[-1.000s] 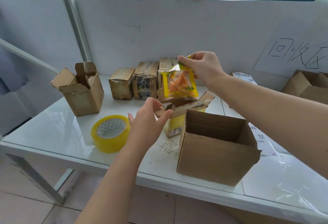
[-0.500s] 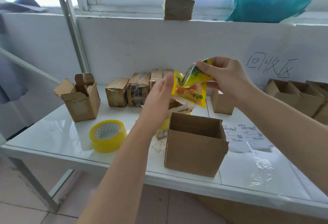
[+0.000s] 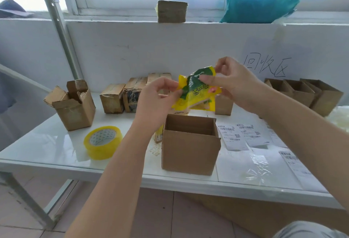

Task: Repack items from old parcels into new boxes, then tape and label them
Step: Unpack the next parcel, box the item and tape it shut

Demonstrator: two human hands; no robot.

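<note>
With left hand [image 3: 156, 98] and right hand [image 3: 234, 85], pinches opposite edges of a crinkled yellow-and-green plastic snack packet [image 3: 198, 94], up in the air above an open brown cardboard box [image 3: 190, 149] near the white table's [image 3: 47, 143] front edge. Has a yellow tape roll [image 3: 103, 142] left of that box, printed paper labels [image 3: 236, 136] right, worn taped cardboard parcels [image 3: 112, 98] along the far edge.

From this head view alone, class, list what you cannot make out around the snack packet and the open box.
1. Open box bottom: head view, its front wall hides it.
2. Snack packet wording: head view, crumpled and covered by fingers.
3. Shipping labels print: head view, too small.
4. Yellow carton: head view, left forearm hides most.
</note>
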